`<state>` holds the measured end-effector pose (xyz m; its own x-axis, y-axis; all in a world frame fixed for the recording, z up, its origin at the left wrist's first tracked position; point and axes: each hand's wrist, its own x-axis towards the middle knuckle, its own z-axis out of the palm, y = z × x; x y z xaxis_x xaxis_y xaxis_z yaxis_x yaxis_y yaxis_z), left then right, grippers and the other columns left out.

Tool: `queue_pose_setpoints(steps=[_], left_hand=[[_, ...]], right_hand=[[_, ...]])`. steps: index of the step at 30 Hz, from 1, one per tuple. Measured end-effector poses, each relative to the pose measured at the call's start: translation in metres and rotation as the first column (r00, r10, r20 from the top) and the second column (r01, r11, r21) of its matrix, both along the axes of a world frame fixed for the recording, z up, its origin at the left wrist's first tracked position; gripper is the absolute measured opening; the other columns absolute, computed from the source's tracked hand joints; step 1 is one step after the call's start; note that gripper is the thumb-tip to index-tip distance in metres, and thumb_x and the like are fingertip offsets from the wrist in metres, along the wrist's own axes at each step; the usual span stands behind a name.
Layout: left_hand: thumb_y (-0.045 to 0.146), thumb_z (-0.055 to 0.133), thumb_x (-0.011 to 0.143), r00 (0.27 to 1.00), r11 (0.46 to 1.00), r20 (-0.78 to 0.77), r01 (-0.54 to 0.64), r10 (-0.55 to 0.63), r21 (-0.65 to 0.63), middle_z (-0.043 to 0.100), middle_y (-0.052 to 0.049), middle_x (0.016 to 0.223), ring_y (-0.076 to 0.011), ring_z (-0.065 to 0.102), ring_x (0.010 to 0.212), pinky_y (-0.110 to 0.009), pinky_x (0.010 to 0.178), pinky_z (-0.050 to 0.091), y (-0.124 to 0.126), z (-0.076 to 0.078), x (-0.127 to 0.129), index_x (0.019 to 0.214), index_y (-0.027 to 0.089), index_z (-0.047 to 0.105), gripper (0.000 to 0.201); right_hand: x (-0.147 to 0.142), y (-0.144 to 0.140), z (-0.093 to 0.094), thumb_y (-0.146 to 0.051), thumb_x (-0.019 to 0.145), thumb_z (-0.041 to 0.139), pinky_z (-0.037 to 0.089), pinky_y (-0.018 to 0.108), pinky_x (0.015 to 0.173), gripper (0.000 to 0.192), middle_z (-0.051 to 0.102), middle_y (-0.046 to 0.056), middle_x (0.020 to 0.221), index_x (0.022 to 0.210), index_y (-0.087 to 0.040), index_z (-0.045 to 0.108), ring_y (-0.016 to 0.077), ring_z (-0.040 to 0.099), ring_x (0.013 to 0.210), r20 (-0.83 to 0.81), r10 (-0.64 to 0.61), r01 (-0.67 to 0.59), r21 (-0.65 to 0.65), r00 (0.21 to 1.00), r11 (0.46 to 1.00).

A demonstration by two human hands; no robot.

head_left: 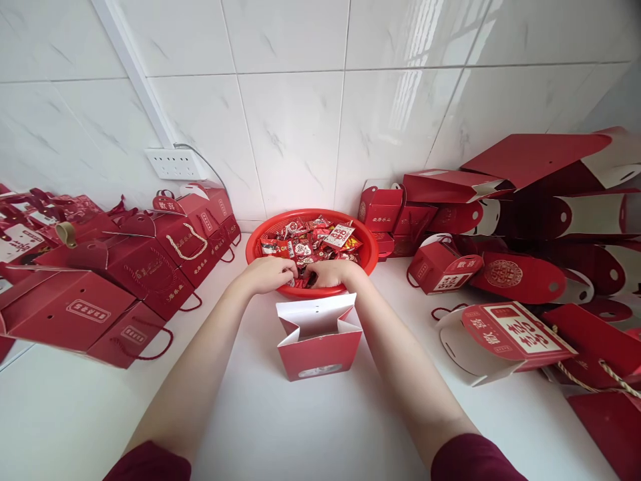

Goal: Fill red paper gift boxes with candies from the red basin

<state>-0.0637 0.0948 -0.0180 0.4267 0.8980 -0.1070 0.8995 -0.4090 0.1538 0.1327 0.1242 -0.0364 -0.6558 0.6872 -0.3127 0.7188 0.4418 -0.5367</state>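
A red oval plastic basket (373,250) holds many small red-wrapped sweets (304,248). Over its front left rim, my left hand (273,274) is closed, its fingers curled down among the wrappers. My right hand (330,272) reaches in beside it, fingers bent into the sweets with the tips hidden. What either hand grips cannot be made out. Just in front of the basket, between my forearms, stands a red gift box (320,347) with its top open and its pale inside showing.
Closed red gift boxes (145,267) with cord handles stand in rows at left. Unfolded boxes (505,277) are stacked at right, one lying open (501,341) nearer me. A power strip (175,164) is fixed to the tiled wall (290,133) behind the white table (300,427).
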Motion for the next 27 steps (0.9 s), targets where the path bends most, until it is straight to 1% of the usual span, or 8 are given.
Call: queue_pose_setpoints(steps=[2, 5, 9, 12, 15, 19, 23, 27], left_hand=[[0.030, 0.040, 0.083, 1.000, 1.000, 0.003, -0.001, 0.001, -0.001, 0.073, 0.002, 0.092, -0.0209, 0.064, 0.086, -0.029, 0.067, 0.040, 0.000, 0.001, 0.000, 0.095, 0.030, 0.070, 0.033], [0.030, 0.041, 0.082, 1.000, 1.000, 0.004, -0.003, 0.003, -0.007, 0.073, 0.003, 0.089, -0.0205, 0.064, 0.083, -0.029, 0.065, 0.039, 0.000, 0.001, 0.000, 0.095, 0.031, 0.070, 0.032], [0.030, 0.041, 0.081, 1.000, 1.000, 0.005, -0.009, 0.009, -0.006, 0.072, 0.003, 0.089, -0.0202, 0.063, 0.082, -0.028, 0.066, 0.039, 0.001, 0.000, 0.000, 0.093, 0.031, 0.070, 0.032], [0.030, 0.037, 0.085, 1.000, 1.000, 0.007, -0.017, 0.017, 0.014, 0.072, 0.001, 0.091, -0.0219, 0.063, 0.084, -0.029, 0.068, 0.039, 0.001, -0.001, 0.000, 0.093, 0.030, 0.069, 0.033], [0.031, 0.038, 0.085, 1.000, 1.000, 0.006, -0.022, 0.021, 0.023, 0.071, -0.001, 0.088, -0.0231, 0.063, 0.081, -0.030, 0.065, 0.038, 0.002, -0.002, 0.000, 0.089, 0.028, 0.068, 0.031], [0.029, 0.041, 0.083, 1.000, 1.000, 0.017, -0.012, 0.012, 0.011, 0.073, 0.001, 0.093, -0.0220, 0.064, 0.084, -0.029, 0.066, 0.038, 0.003, -0.003, -0.001, 0.088, 0.028, 0.069, 0.028], [0.030, 0.041, 0.083, 1.000, 1.000, 0.018, 0.009, -0.009, -0.015, 0.073, 0.003, 0.095, -0.0211, 0.064, 0.089, -0.028, 0.071, 0.039, 0.005, -0.003, -0.002, 0.092, 0.032, 0.071, 0.032], [0.031, 0.046, 0.079, 0.999, 0.999, 0.024, 0.040, -0.039, -0.034, 0.072, 0.004, 0.096, -0.0196, 0.063, 0.087, -0.027, 0.068, 0.037, 0.005, -0.002, -0.002, 0.090, 0.031, 0.071, 0.027]], right_hand=[[0.000, 0.002, -0.001, -0.026, 0.070, 0.073, 0.048, 0.026, 0.070, 0.041, 0.072, 0.006, 0.112, 0.110, -0.020, 0.069, 0.0242, 0.066, 0.094, -0.018, 0.004, -0.004, -0.016, 1.000, 1.000], [0.001, 0.006, -0.004, -0.033, 0.073, 0.071, 0.045, 0.026, 0.065, 0.025, 0.073, 0.003, 0.098, 0.095, -0.021, 0.072, 0.0212, 0.065, 0.084, -0.069, 0.006, -0.011, -0.062, 0.998, 0.998], [0.007, 0.010, -0.010, -0.028, 0.073, 0.071, 0.042, 0.024, 0.060, 0.011, 0.071, 0.001, 0.084, 0.080, -0.019, 0.070, 0.0160, 0.061, 0.072, -0.222, -0.048, 0.024, -0.109, 0.974, 0.994], [0.012, 0.010, -0.015, -0.026, 0.080, 0.064, 0.041, 0.022, 0.056, 0.010, 0.069, -0.001, 0.083, 0.087, -0.019, 0.065, 0.0114, 0.058, 0.065, -0.399, -0.155, 0.102, -0.149, 0.904, 0.983], [0.015, 0.011, -0.021, -0.025, 0.084, 0.060, 0.043, 0.020, 0.053, 0.008, 0.066, -0.001, 0.076, 0.090, -0.019, 0.057, 0.0100, 0.058, 0.059, -0.536, -0.281, 0.185, -0.227, 0.796, 0.956], [0.015, 0.012, -0.026, -0.020, 0.084, 0.060, 0.048, 0.018, 0.055, 0.013, 0.064, -0.002, 0.073, 0.092, -0.021, 0.050, 0.0096, 0.063, 0.062, -0.652, -0.388, 0.230, -0.317, 0.652, 0.920], [0.015, 0.010, -0.025, -0.017, 0.083, 0.062, 0.054, 0.020, 0.060, 0.019, 0.066, -0.002, 0.073, 0.098, -0.021, 0.052, 0.0104, 0.066, 0.065, -0.699, -0.422, 0.215, -0.368, 0.578, 0.905], [0.013, 0.007, -0.022, -0.016, 0.083, 0.062, 0.055, 0.022, 0.061, 0.013, 0.066, -0.001, 0.074, 0.092, -0.020, 0.054, 0.0105, 0.066, 0.065, -0.721, -0.431, 0.248, -0.353, 0.543, 0.902]])
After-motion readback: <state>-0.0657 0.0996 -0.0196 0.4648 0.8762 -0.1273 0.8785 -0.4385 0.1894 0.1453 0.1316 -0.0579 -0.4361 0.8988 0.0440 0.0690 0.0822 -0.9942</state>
